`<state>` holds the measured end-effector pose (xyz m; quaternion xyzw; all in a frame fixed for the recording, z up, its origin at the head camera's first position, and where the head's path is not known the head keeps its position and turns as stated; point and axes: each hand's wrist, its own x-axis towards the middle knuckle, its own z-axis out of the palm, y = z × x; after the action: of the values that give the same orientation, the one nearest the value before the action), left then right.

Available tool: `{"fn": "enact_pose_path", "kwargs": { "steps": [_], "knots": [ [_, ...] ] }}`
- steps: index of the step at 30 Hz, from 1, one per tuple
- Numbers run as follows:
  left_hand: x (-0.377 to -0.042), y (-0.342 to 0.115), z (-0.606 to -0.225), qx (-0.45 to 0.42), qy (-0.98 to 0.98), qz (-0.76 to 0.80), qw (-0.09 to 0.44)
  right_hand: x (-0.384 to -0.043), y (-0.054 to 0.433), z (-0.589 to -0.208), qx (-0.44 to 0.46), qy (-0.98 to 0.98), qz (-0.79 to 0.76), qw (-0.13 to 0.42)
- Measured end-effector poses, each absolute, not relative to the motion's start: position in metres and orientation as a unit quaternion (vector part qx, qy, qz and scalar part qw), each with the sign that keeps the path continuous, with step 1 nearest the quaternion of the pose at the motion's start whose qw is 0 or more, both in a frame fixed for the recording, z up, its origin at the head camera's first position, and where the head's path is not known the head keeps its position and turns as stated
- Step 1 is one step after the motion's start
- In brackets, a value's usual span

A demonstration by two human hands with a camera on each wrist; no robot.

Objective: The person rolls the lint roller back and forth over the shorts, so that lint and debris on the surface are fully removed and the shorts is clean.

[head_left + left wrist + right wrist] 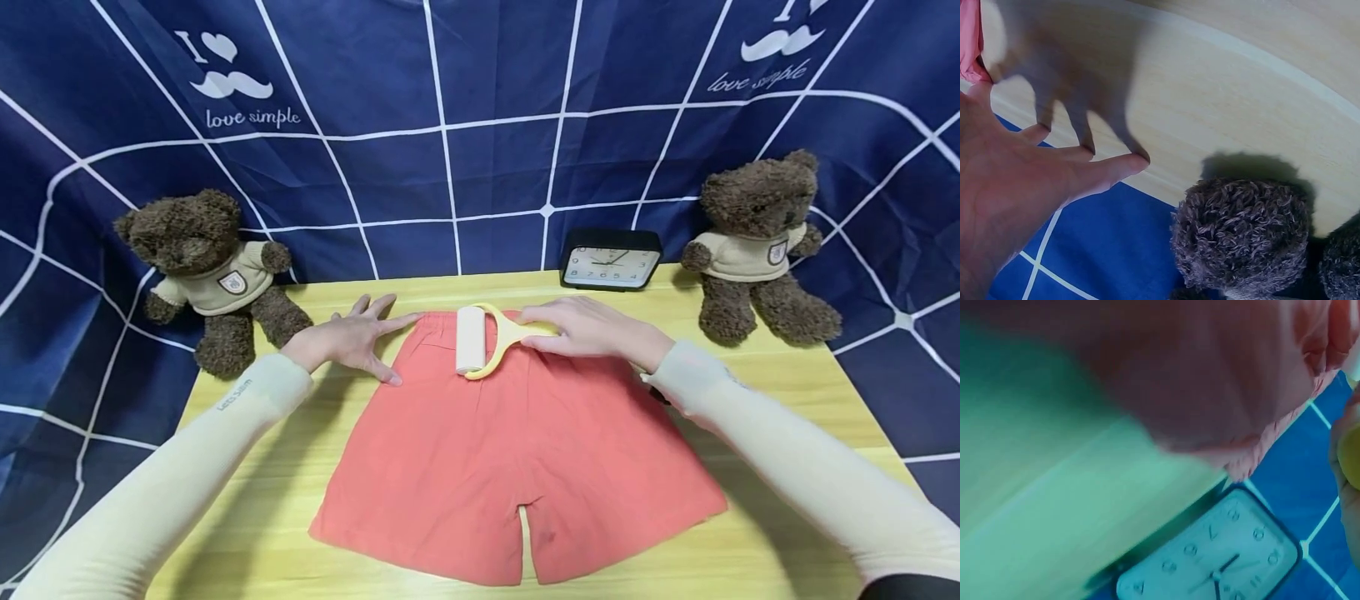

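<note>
Lying just left of the right fingers, the white roller (470,342) sits over the waist of the red shorts (517,442), its long axis running far to near, crosswise to the yellow handle (510,333). The right hand (585,327), nearer, pinches that handle. The shorts spread below and nearside of its fingers. The left hand (354,340) splays its fingers wide, holding nothing, beside the waist's left corner.

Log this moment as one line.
left hand: spread at edge of red shorts | right hand: grips lint roller by yellow handle | roller: over shorts near waistband
</note>
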<state>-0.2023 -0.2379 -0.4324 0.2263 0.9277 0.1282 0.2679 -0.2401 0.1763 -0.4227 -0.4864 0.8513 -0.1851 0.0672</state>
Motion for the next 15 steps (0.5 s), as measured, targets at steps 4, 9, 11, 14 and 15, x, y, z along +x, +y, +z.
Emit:
{"fn": "enact_pose_path", "kwargs": {
  "steps": [4, 9, 11, 14, 15],
  "knots": [
    [-0.202, -0.237, -0.431, 0.229, 0.927, 0.130, 0.267, -0.241, 0.190, -0.422, -0.488, 0.852, -0.184, 0.045],
    [-0.201, -0.236, -0.430, 0.231, 0.926, 0.130, 0.270, -0.243, 0.211, -0.424, -0.492, 0.849, -0.190, 0.039],
    [-0.201, -0.235, -0.430, 0.232, 0.925, 0.129, 0.271, -0.243, 0.220, -0.424, -0.492, 0.849, -0.190, 0.038],
    [-0.201, -0.233, -0.429, 0.235, 0.926, 0.127, 0.268, -0.241, 0.234, -0.423, -0.481, 0.855, -0.192, 0.036],
    [-0.201, -0.232, -0.429, 0.236, 0.925, 0.127, 0.269, -0.241, 0.238, -0.422, -0.477, 0.857, -0.192, 0.036]
  ]
}}
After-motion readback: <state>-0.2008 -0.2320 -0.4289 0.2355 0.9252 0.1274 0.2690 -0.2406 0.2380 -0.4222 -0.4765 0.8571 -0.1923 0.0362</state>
